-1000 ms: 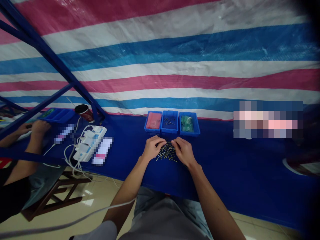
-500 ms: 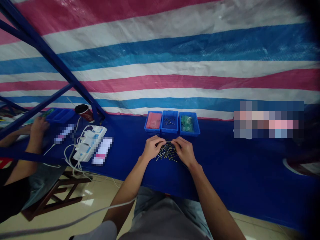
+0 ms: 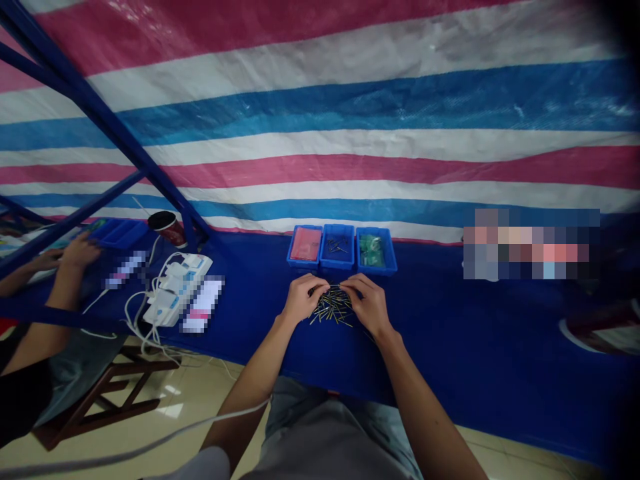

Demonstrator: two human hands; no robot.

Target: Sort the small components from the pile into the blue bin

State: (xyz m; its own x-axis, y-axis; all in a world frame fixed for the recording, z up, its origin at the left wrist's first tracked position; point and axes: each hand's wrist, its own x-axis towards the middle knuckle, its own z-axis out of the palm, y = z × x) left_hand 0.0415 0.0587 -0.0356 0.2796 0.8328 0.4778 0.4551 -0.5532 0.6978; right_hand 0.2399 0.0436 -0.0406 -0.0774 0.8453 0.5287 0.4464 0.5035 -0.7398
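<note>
Blue tabletop (image 3: 450,347), thin rod (image 3: 335,286) between both grips (image 3: 301,298)

Thin metallic pieces are lying in a loose heap (image 3: 332,308) on my blue counter (image 3: 450,333).
They are glinting dark and yellowish, crossing at many angles, spreading between and just below my hands; one slim piece (image 3: 335,286) is spanning my fingertips, lying roughly level.

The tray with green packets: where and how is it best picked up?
Probably by the right wall of the tray, pinched at the rim from above and to the right: that rim stands raised, facing away from its neighbours, while the left wall sits close to the middle tray.
</note>
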